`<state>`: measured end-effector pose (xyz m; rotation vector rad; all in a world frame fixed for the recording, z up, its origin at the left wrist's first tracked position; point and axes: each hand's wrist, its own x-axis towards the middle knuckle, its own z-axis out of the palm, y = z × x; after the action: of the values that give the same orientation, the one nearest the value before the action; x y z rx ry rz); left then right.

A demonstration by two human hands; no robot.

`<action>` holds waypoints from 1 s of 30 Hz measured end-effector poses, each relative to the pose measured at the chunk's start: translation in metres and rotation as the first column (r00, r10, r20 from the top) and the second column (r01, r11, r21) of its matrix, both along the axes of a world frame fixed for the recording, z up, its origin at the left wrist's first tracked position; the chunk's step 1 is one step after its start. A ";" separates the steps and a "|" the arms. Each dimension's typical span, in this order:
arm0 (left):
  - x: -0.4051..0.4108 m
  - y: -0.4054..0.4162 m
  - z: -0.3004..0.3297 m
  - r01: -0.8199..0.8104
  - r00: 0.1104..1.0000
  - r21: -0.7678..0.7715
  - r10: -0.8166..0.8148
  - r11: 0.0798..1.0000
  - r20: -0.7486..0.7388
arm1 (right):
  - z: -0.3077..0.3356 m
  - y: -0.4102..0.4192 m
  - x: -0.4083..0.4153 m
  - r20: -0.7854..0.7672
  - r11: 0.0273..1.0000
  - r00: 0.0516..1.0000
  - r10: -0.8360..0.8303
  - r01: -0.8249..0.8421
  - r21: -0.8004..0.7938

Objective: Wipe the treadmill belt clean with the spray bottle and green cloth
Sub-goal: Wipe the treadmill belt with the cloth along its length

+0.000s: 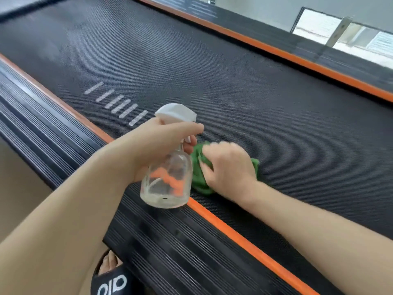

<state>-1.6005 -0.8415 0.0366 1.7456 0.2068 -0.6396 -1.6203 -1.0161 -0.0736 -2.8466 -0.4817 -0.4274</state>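
Open treadmill belt (212, 67) fills the centre and upper frame. Obstacles cluster at lower centre: the left hand (161, 139) gripping the spray bottle (168, 177) over the orange edge strip (234, 233), just beside the right hand (229, 167) pressing the green cloth (200, 179) on the belt. Ribbed side rail (42, 128) borders the left.

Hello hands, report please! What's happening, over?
Left hand grips spray bottle. Right hand presses green cloth on belt. Nothing blocking.
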 end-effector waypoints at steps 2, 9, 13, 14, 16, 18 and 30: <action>0.006 -0.004 -0.001 0.004 1.000 -0.011 -0.003 1.000 0.018 | 0.003 -0.020 -0.043 -0.029 0.995 0.995 0.095 -0.094 0.017; 0.018 -0.008 -0.016 0.007 0.999 0.069 -0.010 0.998 0.049 | -0.004 -0.037 -0.053 -0.031 0.962 0.962 0.270 -0.271 -0.028; 0.017 -0.011 -0.020 -0.033 0.995 0.042 0.029 0.999 0.091 | -0.005 -0.038 -0.055 -0.008 0.963 0.964 0.267 -0.267 -0.026; 0.018 -0.013 -0.022 -0.039 0.994 0.037 0.035 0.999 0.106 | -0.005 -0.038 -0.055 -0.009 0.963 0.963 0.268 -0.268 -0.035; 0.019 -0.018 -0.023 -0.066 0.989 0.042 0.060 0.997 0.135 | -0.005 -0.038 -0.054 -0.012 0.964 0.965 0.262 -0.263 -0.037; 0.023 -0.022 -0.025 -0.123 0.981 0.048 0.114 0.991 0.158 | -0.006 -0.040 -0.056 -0.014 0.964 0.964 0.264 -0.264 -0.031; 0.023 -0.010 -0.057 -0.236 0.934 0.031 0.218 0.971 0.282 | -0.003 -0.028 0.166 -0.063 0.949 0.947 -0.316 0.313 -0.045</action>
<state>-1.5780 -0.8515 -0.0209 1.8184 0.2323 -0.2177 -1.4541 -1.0444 -0.0761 -2.9672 -0.0178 -0.3742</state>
